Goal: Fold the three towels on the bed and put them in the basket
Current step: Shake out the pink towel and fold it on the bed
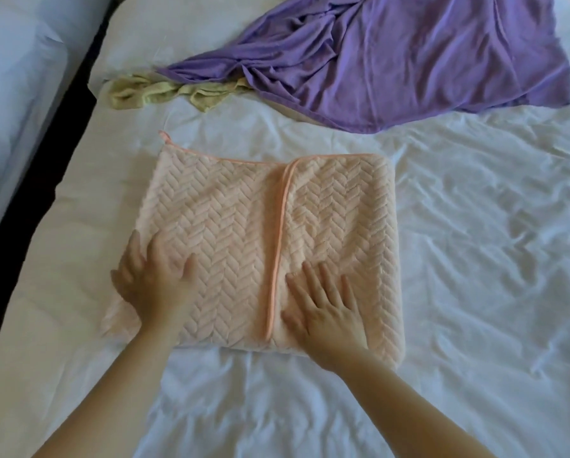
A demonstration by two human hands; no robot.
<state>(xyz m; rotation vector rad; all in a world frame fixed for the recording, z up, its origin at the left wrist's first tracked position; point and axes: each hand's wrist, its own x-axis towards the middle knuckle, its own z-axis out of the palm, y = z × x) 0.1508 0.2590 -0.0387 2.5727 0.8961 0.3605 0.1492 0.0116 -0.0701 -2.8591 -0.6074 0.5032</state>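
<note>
A pink towel (244, 219) with a woven leaf pattern lies folded into a rough square on the white bed (475, 259), its right flap laid over the left along an orange-trimmed edge. My left hand (156, 279) rests flat on the towel's near left part, fingers spread. On the near right flap my right hand (326, 312) presses flat with straight fingers. A purple towel (409, 61) lies crumpled at the far side of the bed. A small yellow-green towel (164, 92) is bunched to its left, partly tucked under it. No basket is in view.
The bed's left edge drops to a dark gap (29, 200), and a second white bed (19, 77) stands beyond it at the far left. Wrinkled white sheet stretches to the right of the pink towel.
</note>
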